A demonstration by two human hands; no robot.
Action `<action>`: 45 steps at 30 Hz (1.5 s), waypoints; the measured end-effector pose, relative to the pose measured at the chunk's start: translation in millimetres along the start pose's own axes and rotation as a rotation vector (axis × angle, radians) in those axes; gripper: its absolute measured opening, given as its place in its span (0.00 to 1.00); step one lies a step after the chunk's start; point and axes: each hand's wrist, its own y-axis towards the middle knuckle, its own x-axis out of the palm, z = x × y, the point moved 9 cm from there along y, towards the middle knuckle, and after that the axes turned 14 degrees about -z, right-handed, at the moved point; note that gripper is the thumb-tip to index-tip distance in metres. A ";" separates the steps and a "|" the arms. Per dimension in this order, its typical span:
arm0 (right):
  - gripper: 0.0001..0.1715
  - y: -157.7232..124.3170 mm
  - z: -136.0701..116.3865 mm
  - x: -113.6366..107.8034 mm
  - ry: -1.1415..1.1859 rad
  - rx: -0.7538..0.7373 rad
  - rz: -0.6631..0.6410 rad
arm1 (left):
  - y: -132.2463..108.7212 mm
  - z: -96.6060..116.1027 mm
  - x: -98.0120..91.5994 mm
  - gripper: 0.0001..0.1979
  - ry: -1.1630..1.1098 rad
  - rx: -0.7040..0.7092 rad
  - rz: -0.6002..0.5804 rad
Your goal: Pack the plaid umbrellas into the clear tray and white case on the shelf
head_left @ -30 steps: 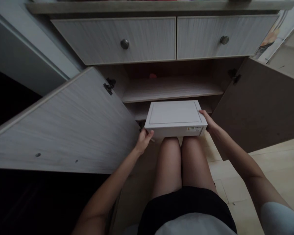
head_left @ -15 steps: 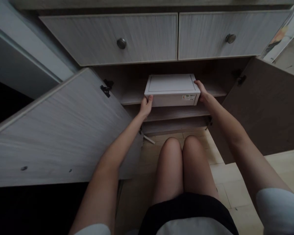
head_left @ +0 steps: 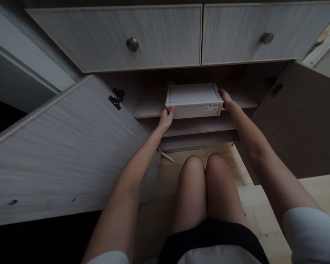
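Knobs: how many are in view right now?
2. The left knob is on the left drawer, the right knob on the right drawer, both above the box. The open doors may hide more on their outer faces.

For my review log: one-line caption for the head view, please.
Left hand and right hand grip a white box on the upper shelf of an open cabinet.

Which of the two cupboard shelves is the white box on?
The upper pale wooden shelf, just below the drawers; the flat white rectangular box sits above the lower shelf.
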 end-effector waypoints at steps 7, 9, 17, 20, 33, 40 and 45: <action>0.41 -119.3 -52.7 43.0 -0.703 -0.469 0.025 | -50.2 75.6 2.2 0.50 0.420 0.394 0.015; 0.42 -138.0 -40.1 79.3 -0.896 -0.483 -0.171 | -55.0 86.9 22.7 0.45 0.513 0.435 -0.084; 0.47 -114.3 -12.2 102.6 -1.289 -0.464 -0.164 | -38.2 80.0 61.1 0.40 0.942 0.392 -0.156; 0.48 -104.0 -13.2 102.6 -1.333 -0.479 -0.160 | -26.4 80.7 59.3 0.40 0.967 0.378 -0.159; 0.50 -44.2 -8.1 93.7 -1.340 -0.444 -0.210 | 24.5 83.1 62.1 0.41 0.917 0.339 -0.204; 0.51 -23.2 -9.6 94.6 -1.349 -0.398 -0.248 | 50.5 76.0 60.0 0.42 0.891 0.319 -0.231; 0.51 -8.2 -7.9 94.2 -1.378 -0.332 -0.268 | 66.8 71.0 58.4 0.41 0.866 0.294 -0.261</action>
